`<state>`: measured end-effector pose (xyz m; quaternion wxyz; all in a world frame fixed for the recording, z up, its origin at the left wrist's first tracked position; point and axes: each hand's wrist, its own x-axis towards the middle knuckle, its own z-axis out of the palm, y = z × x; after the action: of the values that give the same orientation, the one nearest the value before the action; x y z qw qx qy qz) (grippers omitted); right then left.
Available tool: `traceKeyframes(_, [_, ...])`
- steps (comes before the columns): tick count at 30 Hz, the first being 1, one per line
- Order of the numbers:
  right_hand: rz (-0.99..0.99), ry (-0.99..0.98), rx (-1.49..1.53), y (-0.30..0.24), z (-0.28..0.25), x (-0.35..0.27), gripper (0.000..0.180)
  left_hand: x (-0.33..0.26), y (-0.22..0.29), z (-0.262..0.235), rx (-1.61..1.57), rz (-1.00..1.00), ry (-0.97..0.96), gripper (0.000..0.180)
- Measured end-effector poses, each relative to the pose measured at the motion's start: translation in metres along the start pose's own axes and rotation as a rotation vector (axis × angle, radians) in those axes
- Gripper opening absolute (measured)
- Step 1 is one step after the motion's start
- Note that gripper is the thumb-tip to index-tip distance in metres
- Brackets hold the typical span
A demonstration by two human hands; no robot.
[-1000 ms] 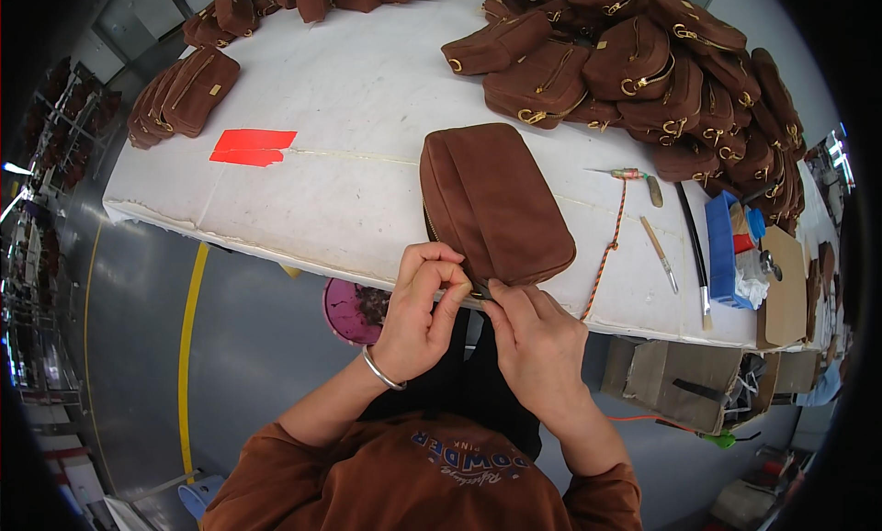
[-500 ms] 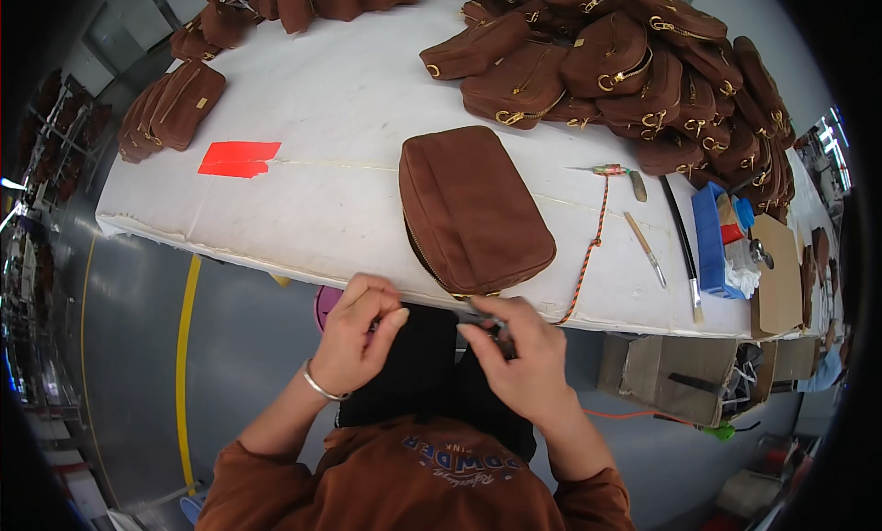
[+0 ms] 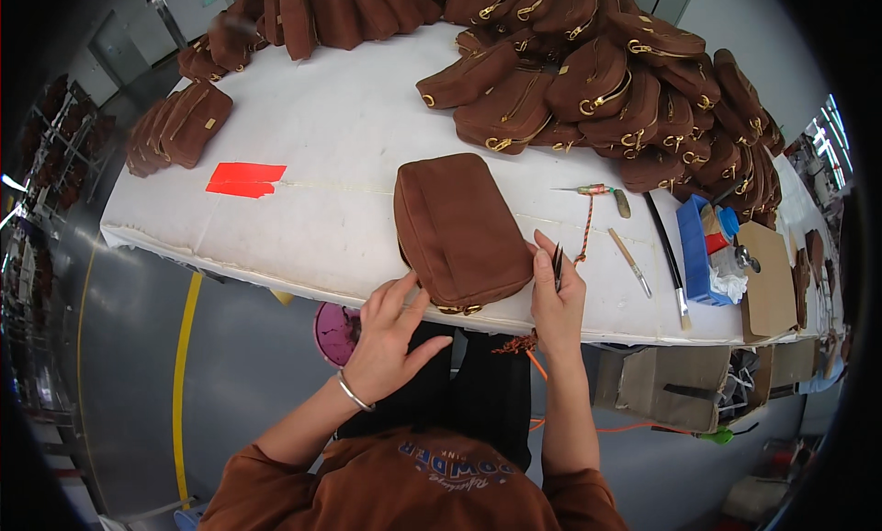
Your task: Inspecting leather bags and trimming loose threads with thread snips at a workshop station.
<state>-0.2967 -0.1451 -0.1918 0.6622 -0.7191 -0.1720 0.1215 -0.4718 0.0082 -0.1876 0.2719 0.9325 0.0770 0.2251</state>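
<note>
A brown zipped bag (image 3: 469,228) lies on the white table close to the front edge, its gold zipper pull hanging at the near end. My left hand (image 3: 386,338) is open, with its fingertips at the bag's near left corner and its thumb stretched to the right. A silver bangle is on that wrist. At the bag's right side, my right hand (image 3: 559,306) holds small dark pointed snips (image 3: 558,263), tips pointing away from me. Its fingertips are by the bag's right edge. The snips' lower part is hidden in the palm.
Brown bags (image 3: 588,81) are heaped at the back right, with more along the far left. To the right lie an awl (image 3: 593,189), a striped cord (image 3: 588,228), brushes (image 3: 629,263) and a blue bin (image 3: 700,255) of supplies. Red tape (image 3: 246,179) marks the left.
Both hands have moved from the near edge to the bag's two sides. The left fingers have spread out. The right hand has shifted right and forward with the snips, now pointing upward.
</note>
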Motion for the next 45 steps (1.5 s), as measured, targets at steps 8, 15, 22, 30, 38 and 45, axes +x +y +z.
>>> traceKeyframes(8, [-0.064,0.016,0.028,-0.030,-0.001,-0.008,0.042,0.040,0.018,-0.006,-0.312,0.031,0.133,0.036])
traceKeyframes(15, [-0.351,0.227,-0.226,-0.066,0.006,-0.030,0.017,0.045,0.022,-0.010,-0.515,-0.084,0.236,0.021])
traceKeyframes(22, [-0.377,-0.026,-0.087,-0.073,0.022,-0.043,0.007,0.044,0.027,-0.011,-0.455,0.015,0.230,0.020])
traceKeyframes(30, [-0.352,-0.047,-0.250,-0.077,0.032,-0.043,0.010,0.040,0.025,-0.011,-0.368,0.048,0.201,0.022])
traceKeyframes(38, [-0.528,-0.640,-0.284,-0.079,0.037,-0.078,0.029,0.049,0.011,-0.018,-0.634,-0.137,0.250,0.031])
traceKeyframes(45, [-0.526,-0.509,-0.147,-0.059,0.044,-0.080,0.023,0.052,0.013,-0.035,-0.825,-0.179,0.246,0.028])
